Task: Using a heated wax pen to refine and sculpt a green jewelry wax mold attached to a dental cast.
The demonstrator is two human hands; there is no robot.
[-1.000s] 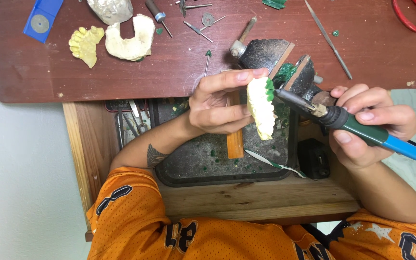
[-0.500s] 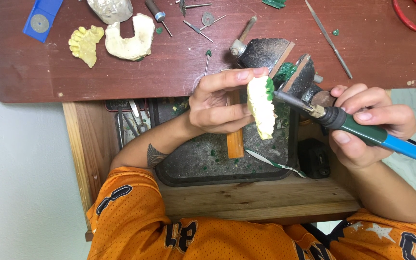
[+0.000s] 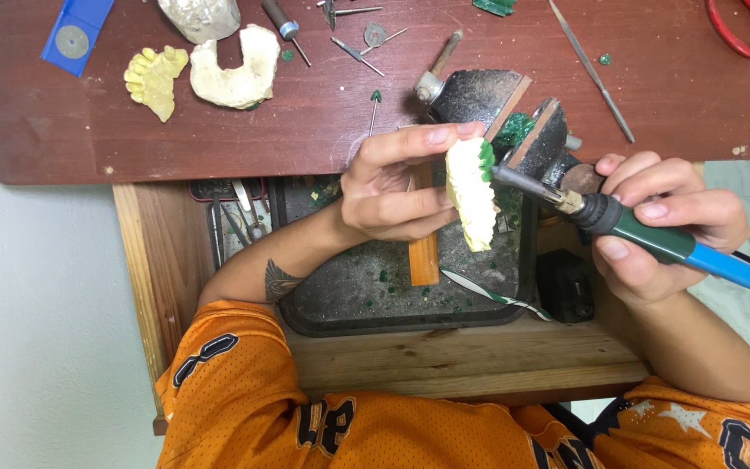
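My left hand [image 3: 397, 187] pinches a pale yellow plaster dental cast [image 3: 469, 198] with a green wax patch at its top edge, held upright over a dark tray [image 3: 366, 295]. My right hand [image 3: 661, 226] grips a green and blue handpiece [image 3: 653, 239] like a pen. Its metal tip touches the green patch on the cast from the right. A wooden peg [image 3: 424, 252] stands under my left hand.
On the reddish-brown bench top [image 3: 305, 130] lie two more plaster casts [image 3: 234, 69], several burs and metal tools, a blue card [image 3: 75, 35] and red-handled scissors [image 3: 744, 26]. Two dark blocks [image 3: 514, 113] sit at the bench edge. Green wax chips dot the tray in the open wooden drawer [image 3: 141, 260].
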